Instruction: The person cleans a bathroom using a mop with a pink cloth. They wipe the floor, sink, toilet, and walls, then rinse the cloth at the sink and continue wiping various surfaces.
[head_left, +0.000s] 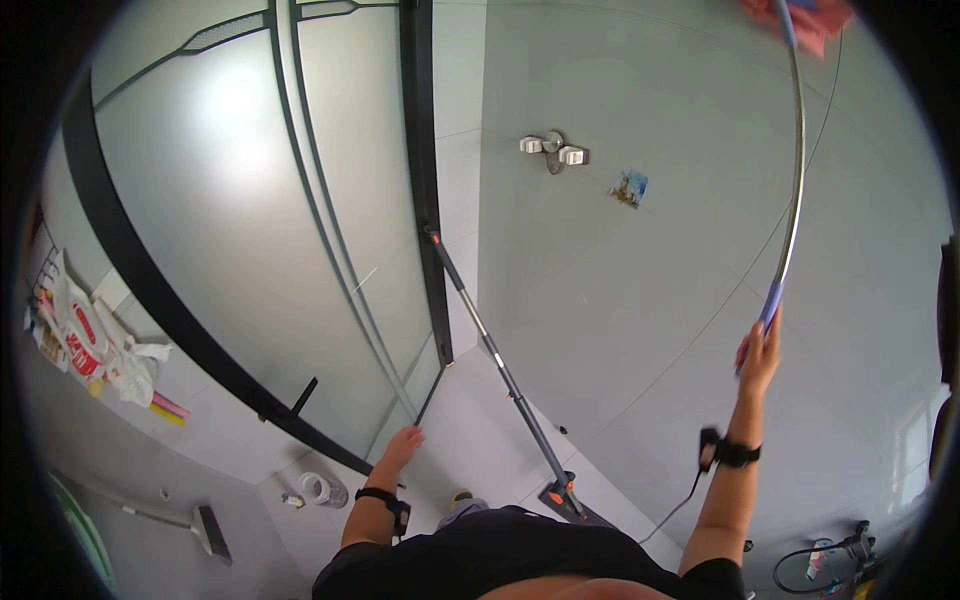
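Note:
My right hand is raised and wraps the purple grip of a long metal pole. At the pole's upper end, a blurred pinkish-red cloth or duster head lies against the grey wall, partly cut off by the top of the view. My left hand hangs low before the frosted glass door, its fingers partly curled. Whether anything is in it cannot be made out. Between my arms, a grey flat mop leans on the black door frame, its head on the floor.
A wall fixture and a small picture sticker are on the grey wall. Plastic packages hang at left. A broom and a clear tub are lower left. Plugs with a black cable sit lower right.

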